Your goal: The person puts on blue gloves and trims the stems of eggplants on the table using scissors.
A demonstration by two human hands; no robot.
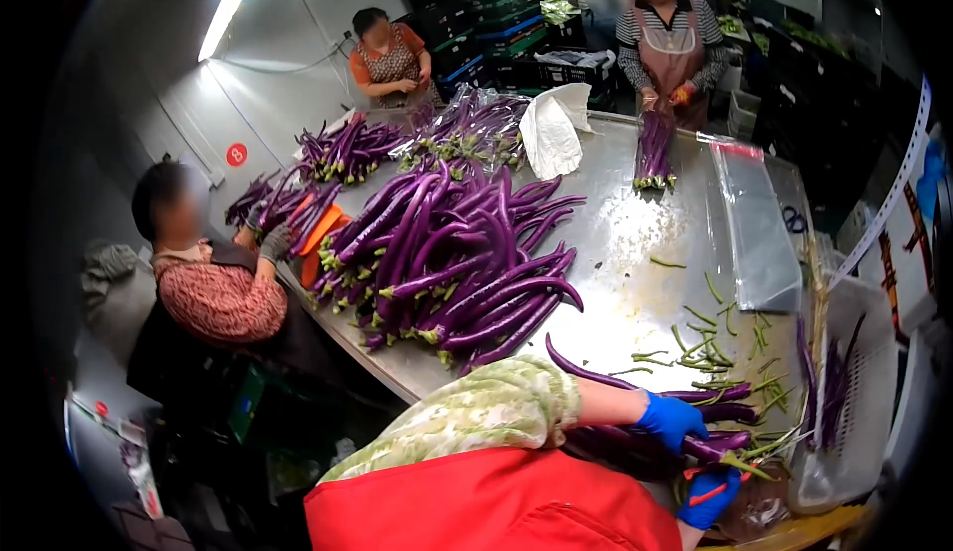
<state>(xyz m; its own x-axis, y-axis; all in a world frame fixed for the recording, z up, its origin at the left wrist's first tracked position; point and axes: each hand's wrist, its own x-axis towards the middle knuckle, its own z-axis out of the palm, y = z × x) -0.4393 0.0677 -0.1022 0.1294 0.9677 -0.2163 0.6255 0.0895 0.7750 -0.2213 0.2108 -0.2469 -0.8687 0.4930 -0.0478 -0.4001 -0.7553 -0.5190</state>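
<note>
My left hand [673,420], in a blue glove, is closed on a long purple eggplant [728,442] near its stem end, low over the steel table. Just below it, my right hand [713,496], also gloved in blue, grips red-handled scissors [707,494]. The scissors are close to the green stem [747,467] of the eggplant; whether the blades touch it is unclear. More eggplants [730,413] lie under and beside my left hand, partly hidden by my forearm. Cut green stem pieces [707,350] are scattered beyond the hands.
A large eggplant heap [452,263] covers the left of the steel table [620,283]. Clear plastic bags [759,243] lie at right, near a white basket [859,392]. Three people [223,288] work around the table; one holds a bundle of eggplants [654,149].
</note>
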